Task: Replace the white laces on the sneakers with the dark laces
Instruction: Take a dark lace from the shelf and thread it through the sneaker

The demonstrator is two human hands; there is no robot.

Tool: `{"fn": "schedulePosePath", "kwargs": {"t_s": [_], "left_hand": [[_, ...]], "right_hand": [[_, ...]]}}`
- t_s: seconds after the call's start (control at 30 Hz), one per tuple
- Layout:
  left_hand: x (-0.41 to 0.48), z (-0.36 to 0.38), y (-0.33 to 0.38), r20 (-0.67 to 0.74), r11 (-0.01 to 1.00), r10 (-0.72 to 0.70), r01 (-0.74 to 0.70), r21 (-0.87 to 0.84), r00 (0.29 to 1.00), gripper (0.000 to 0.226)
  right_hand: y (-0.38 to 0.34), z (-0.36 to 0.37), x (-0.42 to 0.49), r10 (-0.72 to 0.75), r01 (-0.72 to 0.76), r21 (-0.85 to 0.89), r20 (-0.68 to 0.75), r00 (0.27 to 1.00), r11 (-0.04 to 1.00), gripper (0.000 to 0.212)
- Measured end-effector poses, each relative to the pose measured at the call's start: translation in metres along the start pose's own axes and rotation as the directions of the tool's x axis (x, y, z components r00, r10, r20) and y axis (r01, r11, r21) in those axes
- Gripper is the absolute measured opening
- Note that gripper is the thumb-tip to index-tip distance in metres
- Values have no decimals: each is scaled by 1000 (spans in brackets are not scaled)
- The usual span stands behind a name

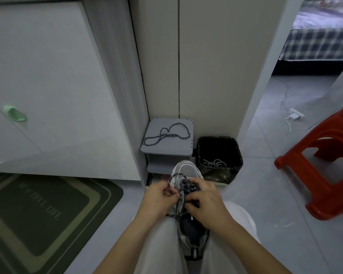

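The sneaker (188,210) sits between the knees at six o'clock. Left hand (158,200) fingers pinch the dark lace (171,182); right hand (206,204) presses the crossings. A slack loop could twist or skip an eyelet.

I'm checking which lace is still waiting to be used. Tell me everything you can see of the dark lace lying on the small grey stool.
The spare dark lace is a round, rope-like cord, dark with pale flecks. It lies slack in loose overlapping loops on the flat top of the small grey stool, which stands against the wall beside the black bin. Nothing but the stool top touches it; both hands are at the sneaker below.
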State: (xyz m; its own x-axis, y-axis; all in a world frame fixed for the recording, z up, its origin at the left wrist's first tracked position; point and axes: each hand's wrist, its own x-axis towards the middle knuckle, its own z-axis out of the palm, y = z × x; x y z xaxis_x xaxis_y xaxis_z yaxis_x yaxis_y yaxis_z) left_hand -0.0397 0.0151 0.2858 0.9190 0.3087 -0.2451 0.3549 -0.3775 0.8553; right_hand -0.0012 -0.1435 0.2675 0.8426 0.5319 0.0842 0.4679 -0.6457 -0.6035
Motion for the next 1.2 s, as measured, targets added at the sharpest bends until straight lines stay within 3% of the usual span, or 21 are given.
{"fn": "schedulePosePath", "kwargs": {"t_s": [0.33,0.53,0.73,0.93,1.0,1.1,1.2], "left_hand": [[1,10,0,5,996,7,-8,89,1000,23],[-7,9,1,144,994,11,-27,105,990,31],[-6,7,-1,58,988,-71,62,139,996,26],[-9,5,-7,6,997,-75,75,-4,997,36],[-11,6,-9,10,999,-39,39,-11,999,35],[-13,7,-10,2,1000,-19,19,3,1000,26],[-13,8,-12,-5,1000,-26,26,-9,1000,23]], "right_hand": [[3,9,1,22,-20,28,-49,999,999,10],[5,8,-2,37,-28,74,-124,992,997,5],[3,-4,-9,52,-25,112,-246,968,993,15],[34,-47,-26,333,-217,345,-324,886,913,24],[45,-58,-30,378,-282,317,-300,876,906,20],[45,-58,-29,355,-325,183,-167,920,928,20],[33,-52,-20,253,-258,23,-299,920,966,12]]}}
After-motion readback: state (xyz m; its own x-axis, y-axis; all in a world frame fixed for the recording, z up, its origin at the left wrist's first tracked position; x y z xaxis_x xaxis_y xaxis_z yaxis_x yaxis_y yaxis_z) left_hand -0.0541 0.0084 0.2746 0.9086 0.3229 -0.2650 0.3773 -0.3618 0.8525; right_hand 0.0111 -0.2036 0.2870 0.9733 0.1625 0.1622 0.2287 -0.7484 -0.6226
